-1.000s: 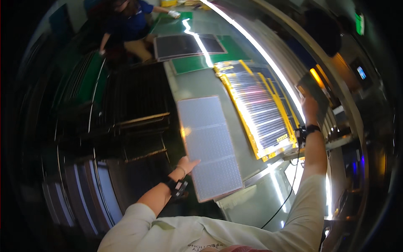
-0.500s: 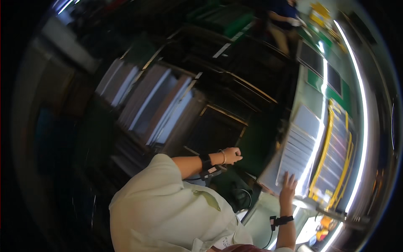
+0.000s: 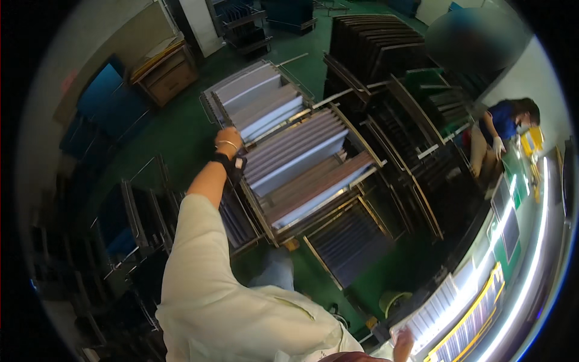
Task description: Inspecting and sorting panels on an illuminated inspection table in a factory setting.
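My left hand (image 3: 228, 139) is stretched out to the near left corner of a metal rack (image 3: 257, 211). Its fingers look curled in at the rack's end, and whatever may be in them is hidden. Thin flat panels (image 3: 292, 151), grey-brown and pale, stand on edge in rows in this rack. A second rack of pale panels (image 3: 247, 87) stands just beyond it. Low at the right, my right hand (image 3: 403, 345) is blurred beside a pale striped panel (image 3: 425, 311) on the lit bench; its fingers cannot be made out.
A yellow-edged frame (image 3: 467, 323) lies on the bench. Dark racks (image 3: 380, 51) stand behind, and a dark slatted panel (image 3: 350, 241) is near my legs. A co-worker (image 3: 503, 130) in dark blue bends over the bench's far end. A brown box (image 3: 166, 75) sits far left.
My view has swung left toward the racks. My left arm has gone from near my body out to the rack's corner. My right hand now appears lower, beside the bench panel.
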`<state>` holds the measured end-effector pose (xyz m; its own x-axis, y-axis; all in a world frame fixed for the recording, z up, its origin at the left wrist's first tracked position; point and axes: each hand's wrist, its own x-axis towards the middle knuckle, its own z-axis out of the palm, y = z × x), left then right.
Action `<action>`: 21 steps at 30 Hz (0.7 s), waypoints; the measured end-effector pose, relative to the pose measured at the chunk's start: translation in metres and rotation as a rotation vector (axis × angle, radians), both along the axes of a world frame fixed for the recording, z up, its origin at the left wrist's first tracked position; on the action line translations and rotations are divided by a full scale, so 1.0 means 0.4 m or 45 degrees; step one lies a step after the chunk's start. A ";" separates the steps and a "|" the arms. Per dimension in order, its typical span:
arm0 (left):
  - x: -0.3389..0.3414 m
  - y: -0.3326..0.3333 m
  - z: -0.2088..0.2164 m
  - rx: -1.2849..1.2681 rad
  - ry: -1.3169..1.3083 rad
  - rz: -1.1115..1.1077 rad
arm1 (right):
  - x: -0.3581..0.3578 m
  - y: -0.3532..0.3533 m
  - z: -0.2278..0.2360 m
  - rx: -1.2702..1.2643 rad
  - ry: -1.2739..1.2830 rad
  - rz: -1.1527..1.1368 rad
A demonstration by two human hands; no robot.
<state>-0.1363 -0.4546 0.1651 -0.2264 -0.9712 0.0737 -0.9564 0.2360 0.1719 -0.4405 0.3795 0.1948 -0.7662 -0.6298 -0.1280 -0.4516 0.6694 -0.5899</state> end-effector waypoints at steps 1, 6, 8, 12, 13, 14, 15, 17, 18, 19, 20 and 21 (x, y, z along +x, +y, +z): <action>0.053 -0.092 0.005 -0.012 -0.069 0.129 | 0.025 -0.058 -0.013 0.151 -0.155 0.063; 0.014 -0.378 -0.047 -0.120 0.137 0.108 | 0.135 -0.264 -0.072 0.696 -0.589 -0.038; 0.018 -0.459 -0.109 -0.197 0.240 -0.004 | 0.131 -0.327 -0.074 0.777 -0.638 -0.091; -0.017 -0.578 -0.202 -0.054 0.151 -0.017 | 0.113 -0.419 -0.071 0.863 -0.669 -0.176; -0.043 -0.588 -0.217 0.063 0.104 0.059 | 0.117 -0.426 -0.065 0.876 -0.676 -0.198; -0.059 -0.593 -0.226 0.082 0.106 0.038 | 0.123 -0.439 -0.062 0.892 -0.681 -0.221; -0.076 -0.595 -0.233 0.007 0.161 0.098 | 0.126 -0.450 -0.057 0.900 -0.685 -0.235; -0.079 -0.608 -0.265 -0.208 0.314 0.089 | 0.128 -0.467 -0.056 0.919 -0.702 -0.238; -0.082 -0.616 -0.275 -0.203 0.317 0.080 | 0.133 -0.473 -0.055 0.921 -0.709 -0.245; -0.087 -0.628 -0.278 -0.114 0.276 0.070 | 0.139 -0.481 -0.060 0.922 -0.718 -0.248; -0.092 -0.637 -0.276 -0.027 0.234 0.061 | 0.143 -0.485 -0.062 0.923 -0.723 -0.251; -0.083 -0.646 -0.302 -0.200 0.217 -0.076 | 0.144 -0.488 -0.059 0.927 -0.729 -0.247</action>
<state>-0.1695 -0.7132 0.0444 -0.2542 -0.9301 0.2651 -0.9002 0.3278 0.2867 -0.3829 0.1844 0.1714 -0.5479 -0.1152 -0.8286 -0.0653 0.9933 -0.0950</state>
